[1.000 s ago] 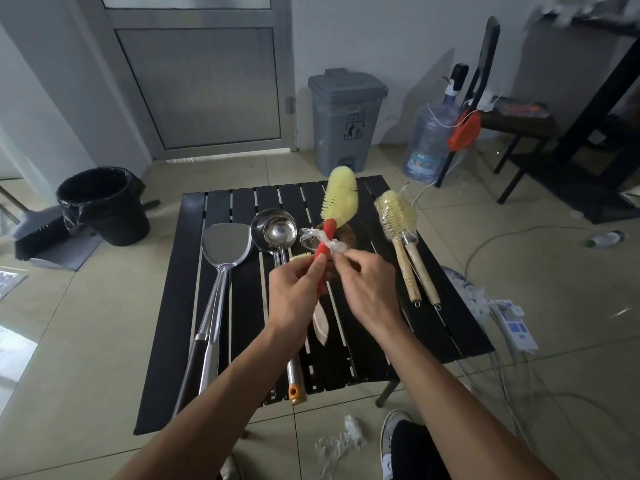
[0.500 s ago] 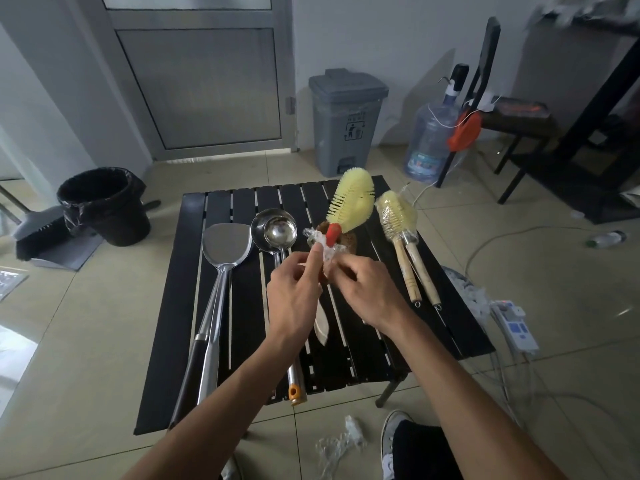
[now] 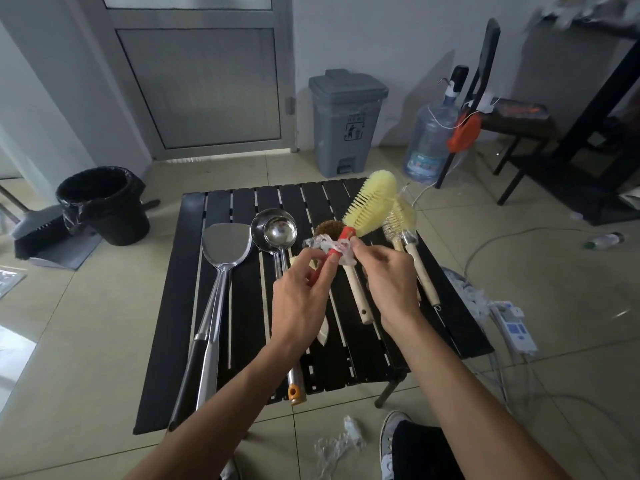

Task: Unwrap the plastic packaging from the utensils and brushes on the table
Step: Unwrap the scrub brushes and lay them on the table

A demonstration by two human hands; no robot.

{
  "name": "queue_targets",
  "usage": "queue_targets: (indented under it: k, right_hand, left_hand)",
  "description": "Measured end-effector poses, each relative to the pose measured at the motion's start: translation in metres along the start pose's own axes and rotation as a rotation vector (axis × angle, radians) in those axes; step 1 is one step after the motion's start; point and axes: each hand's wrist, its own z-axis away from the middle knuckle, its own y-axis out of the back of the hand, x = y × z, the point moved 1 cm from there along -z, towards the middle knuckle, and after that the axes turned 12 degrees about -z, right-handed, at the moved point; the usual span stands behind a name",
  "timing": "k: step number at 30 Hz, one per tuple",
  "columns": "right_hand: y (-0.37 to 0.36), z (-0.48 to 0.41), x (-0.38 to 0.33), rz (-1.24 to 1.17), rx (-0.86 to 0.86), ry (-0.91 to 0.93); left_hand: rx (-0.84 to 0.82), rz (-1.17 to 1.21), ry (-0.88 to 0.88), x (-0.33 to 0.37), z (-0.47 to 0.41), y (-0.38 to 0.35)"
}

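Two bare hands meet above the middle of the black slatted table (image 3: 239, 306). The left hand (image 3: 299, 303) pinches the red handle of the yellow brush (image 3: 372, 206), whose bristle head tilts up toward one o'clock. The right hand (image 3: 389, 282) grips the crumpled clear plastic wrap (image 3: 343, 251) bunched round that red handle, thumb and forefinger closed on it. Lying on the table at nine o'clock from the hands are a steel spatula (image 3: 225, 247) and, just beside it, two nested ladles (image 3: 277, 232). At three o'clock lie two wooden-handled bottle brushes (image 3: 403, 223) wrapped in film, and a brown brush (image 3: 329, 228) shows behind the fingers at twelve o'clock. Scraps of torn plastic (image 3: 341, 445) lie on the floor at six o'clock, near a shoe (image 3: 389, 438).
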Motion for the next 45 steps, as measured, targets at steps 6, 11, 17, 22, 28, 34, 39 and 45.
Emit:
queue_targets:
  k: [6,11,17,22,28,34,39,45]
  right_hand:
    - [0.000,0.002,-0.007,-0.373,-0.011,-0.197]
    - [0.006,0.001,-0.011,-0.377,-0.011,-0.290]
    - [0.016,-0.004,-0.009,-0.257,-0.115,-0.281]
    - [0.023,-0.009,-0.004,-0.228,-0.167,-0.370]
    - [0.050,-0.031,-0.003,-0.400,0.195,-0.414]
    - [0.071,-0.053,-0.008,0.020,0.252,-0.139]
    - [0.024,-0.054,0.007,0.622,-0.017,-0.010]
    - [-0.019,-0.049,0.018,0.862,-0.043,0.125]
  left_hand:
    - [-0.047,-0.025,-0.090,0.005,0.006,-0.001]
    - [-0.080,0.015,0.007,0.001,0.001,0.003]
    - [-0.289,0.049,-0.069,0.000,-0.017,0.022]
    - [-0.281,-0.089,-0.237,0.002,-0.016,0.022]
    - [-0.537,-0.375,-0.656,0.013,-0.012,0.035]
    - [-0.680,-0.314,-0.502,0.009,-0.019,0.058]
    - [-0.426,-0.165,-0.156,-0.003,-0.030,0.066]
    - [-0.227,0.026,0.037,-0.013,-0.034,0.066]
